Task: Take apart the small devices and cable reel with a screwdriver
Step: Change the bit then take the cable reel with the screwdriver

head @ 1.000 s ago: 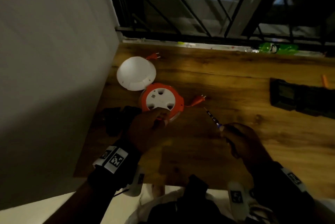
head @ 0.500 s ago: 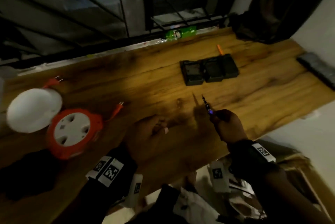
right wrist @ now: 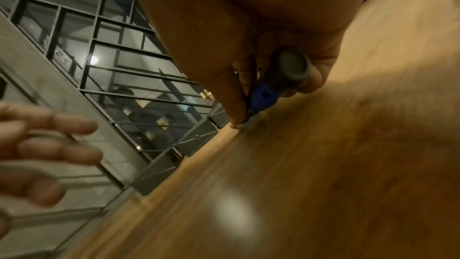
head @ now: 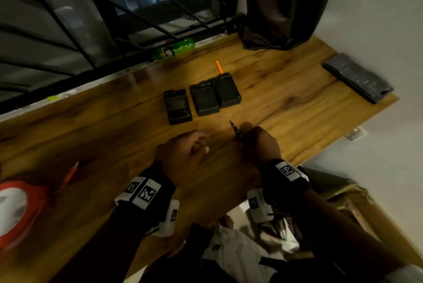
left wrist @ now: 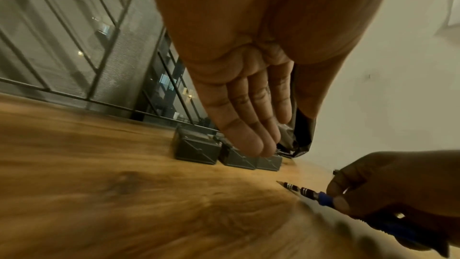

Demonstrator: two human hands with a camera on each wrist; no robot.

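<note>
A screwdriver [head: 236,132] is gripped by the right hand [head: 261,145] above the desk [head: 286,104], near three black devices [head: 201,99]; the left hand [head: 180,157] is held empty.

We see a wooden desk [head: 286,90] with a strong grain running below a barred window. On it lie three small black devices [head: 202,99] in a row, the right two touching, the left one just beside them. An orange stick [head: 219,67] lies behind them. A green bottle [head: 174,49] lies at the window edge, a flat dark slab [head: 358,80] at the right edge, and an orange cable reel [head: 16,209] at the far left.
</note>
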